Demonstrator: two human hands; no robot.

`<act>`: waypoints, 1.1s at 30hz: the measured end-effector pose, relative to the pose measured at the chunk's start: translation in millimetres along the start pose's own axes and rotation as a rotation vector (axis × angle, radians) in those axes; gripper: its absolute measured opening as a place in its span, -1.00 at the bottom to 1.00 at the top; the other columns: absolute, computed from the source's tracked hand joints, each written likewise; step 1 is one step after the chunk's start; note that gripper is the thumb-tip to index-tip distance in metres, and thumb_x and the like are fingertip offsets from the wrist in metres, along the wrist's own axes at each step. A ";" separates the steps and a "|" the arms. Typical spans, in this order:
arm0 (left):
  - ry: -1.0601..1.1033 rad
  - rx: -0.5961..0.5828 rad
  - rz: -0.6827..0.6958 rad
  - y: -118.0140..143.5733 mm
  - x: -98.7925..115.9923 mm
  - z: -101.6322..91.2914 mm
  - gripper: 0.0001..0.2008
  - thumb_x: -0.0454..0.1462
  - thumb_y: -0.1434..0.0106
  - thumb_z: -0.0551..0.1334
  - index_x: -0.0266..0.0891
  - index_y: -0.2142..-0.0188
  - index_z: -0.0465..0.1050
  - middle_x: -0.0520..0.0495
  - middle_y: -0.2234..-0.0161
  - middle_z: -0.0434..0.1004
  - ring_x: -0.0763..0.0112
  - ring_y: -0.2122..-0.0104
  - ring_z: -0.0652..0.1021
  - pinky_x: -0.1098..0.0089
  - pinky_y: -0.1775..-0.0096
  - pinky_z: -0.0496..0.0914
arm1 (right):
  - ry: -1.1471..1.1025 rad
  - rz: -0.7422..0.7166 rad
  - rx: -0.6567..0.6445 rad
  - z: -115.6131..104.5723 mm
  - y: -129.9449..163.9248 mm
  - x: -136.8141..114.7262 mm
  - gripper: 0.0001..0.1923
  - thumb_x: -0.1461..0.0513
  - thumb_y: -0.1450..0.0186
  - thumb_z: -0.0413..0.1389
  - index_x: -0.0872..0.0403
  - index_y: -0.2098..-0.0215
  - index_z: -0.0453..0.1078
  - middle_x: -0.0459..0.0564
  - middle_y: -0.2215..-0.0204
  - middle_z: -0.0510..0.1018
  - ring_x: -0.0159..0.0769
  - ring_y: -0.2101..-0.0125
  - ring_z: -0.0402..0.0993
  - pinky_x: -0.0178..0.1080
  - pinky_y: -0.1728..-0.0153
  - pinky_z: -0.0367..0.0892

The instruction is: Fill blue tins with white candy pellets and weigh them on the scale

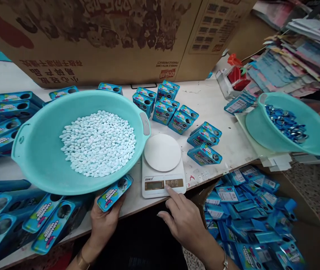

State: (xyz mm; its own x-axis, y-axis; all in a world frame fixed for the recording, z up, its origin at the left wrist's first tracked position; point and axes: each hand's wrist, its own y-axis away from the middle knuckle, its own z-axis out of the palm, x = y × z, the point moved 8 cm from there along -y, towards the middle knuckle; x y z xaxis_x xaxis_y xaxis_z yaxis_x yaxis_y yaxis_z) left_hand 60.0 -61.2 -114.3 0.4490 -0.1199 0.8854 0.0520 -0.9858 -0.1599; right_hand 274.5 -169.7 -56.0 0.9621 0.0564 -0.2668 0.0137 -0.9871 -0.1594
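My left hand (101, 224) grips a small blue tin (114, 192) with a round hole in its lid, just under the front rim of the large teal basin (36, 153) that holds a heap of white tablets (99, 142). My right hand (184, 221) has its index finger stretched out, the tip touching the button panel of the white digital scale (162, 167). The scale's round plate carries nothing.
Several blue tins (177, 112) stand behind and right of the scale, more lie at the left (5, 116). A second teal basin (292, 123) with blue lids sits at right. A box of flat blue packages (250, 221) is lower right. A big cardboard box (106, 37) stands behind.
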 end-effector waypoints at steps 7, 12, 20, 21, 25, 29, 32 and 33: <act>-0.005 -0.005 0.005 0.1 0.0 -0.1 -0.68 -0.05 -0.04 0.37 -0.25 0.35 0.48 -0.09 0.37 0.64 0.26 0.40 0.61 0.29 0.28 0.55 | 0.021 0.022 -0.007 0.4 -7.7 5.7 -0.71 0.07 -0.40 -0.03 0.06 0.36 0.36 0.23 -0.03 0.53 -0.15 0.34 0.50 -0.14 0.36 0.40; -0.014 0.013 -0.026 1.9 -2.6 0.2 -0.65 0.00 -0.04 0.36 -0.23 0.38 0.48 -0.07 0.41 0.62 0.28 0.43 0.60 0.32 0.34 0.54 | 0.020 0.042 -0.012 2.6 -8.4 5.2 -0.70 0.06 -0.40 -0.03 0.06 0.34 0.37 0.24 -0.04 0.52 -0.11 0.31 0.50 -0.12 0.34 0.39; -0.010 -0.012 -0.031 2.7 -7.2 1.5 -0.65 -0.02 -0.05 0.37 -0.24 0.34 0.48 -0.08 0.38 0.63 0.26 0.40 0.61 0.28 0.29 0.54 | 0.085 0.027 -0.057 8.3 -7.2 2.0 -0.69 0.07 -0.41 -0.05 0.08 0.27 0.42 0.20 -0.04 0.52 -0.14 0.33 0.48 -0.12 0.38 0.38; -0.006 -0.014 -0.025 2.6 -6.6 1.9 -0.66 -0.02 -0.06 0.36 -0.24 0.33 0.48 -0.08 0.37 0.63 0.25 0.39 0.62 0.28 0.28 0.54 | 0.092 0.024 -0.060 9.0 -7.0 2.0 -0.69 0.07 -0.41 -0.05 0.08 0.27 0.42 0.19 -0.04 0.52 -0.14 0.33 0.48 -0.13 0.38 0.39; 0.026 -0.016 -0.023 2.8 -5.7 3.9 -0.65 -0.02 -0.06 0.37 -0.24 0.33 0.48 -0.08 0.39 0.63 0.23 0.39 0.62 0.26 0.27 0.54 | 0.099 0.024 -0.071 8.6 -7.8 3.3 -0.70 0.07 -0.40 -0.04 0.07 0.30 0.41 0.18 -0.04 0.53 -0.14 0.35 0.49 -0.12 0.40 0.40; 0.068 -0.044 -0.053 2.0 -10.1 6.7 -0.59 0.01 -0.06 0.37 -0.27 0.27 0.49 -0.11 0.34 0.62 0.22 0.34 0.61 0.25 0.22 0.53 | -0.046 0.064 -0.047 -4.7 -9.5 8.8 -0.75 0.09 -0.40 -0.01 0.03 0.35 0.36 0.15 -0.02 0.54 -0.12 0.23 0.55 -0.11 0.28 0.45; 0.081 -0.070 -0.040 -1.2 -11.0 8.7 -0.57 0.03 -0.07 0.35 -0.27 0.25 0.49 -0.14 0.30 0.59 0.21 0.28 0.59 0.20 0.13 0.50 | -0.163 0.143 0.060 -23.1 -6.0 18.5 -0.81 0.15 -0.41 -0.01 0.01 0.34 0.33 0.13 0.00 0.55 -0.12 0.04 0.51 -0.13 0.13 0.44; 0.076 -0.071 -0.032 -2.2 -10.5 8.7 -0.56 0.04 -0.07 0.34 -0.27 0.25 0.49 -0.14 0.29 0.58 0.20 0.26 0.58 0.19 0.12 0.50 | -0.177 0.171 0.104 -28.9 -3.4 22.3 -0.82 0.16 -0.40 0.00 0.01 0.34 0.33 0.13 -0.01 0.54 -0.12 0.00 0.49 -0.13 0.10 0.43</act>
State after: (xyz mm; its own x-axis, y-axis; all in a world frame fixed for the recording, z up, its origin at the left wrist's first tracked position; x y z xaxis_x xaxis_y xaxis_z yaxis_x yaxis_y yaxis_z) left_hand 62.9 -56.7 -127.1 0.3787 -0.0944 0.9207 0.0005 -0.9948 -0.1022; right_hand 303.7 -169.5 -33.9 0.8855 -0.0755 -0.4584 -0.1817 -0.9644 -0.1921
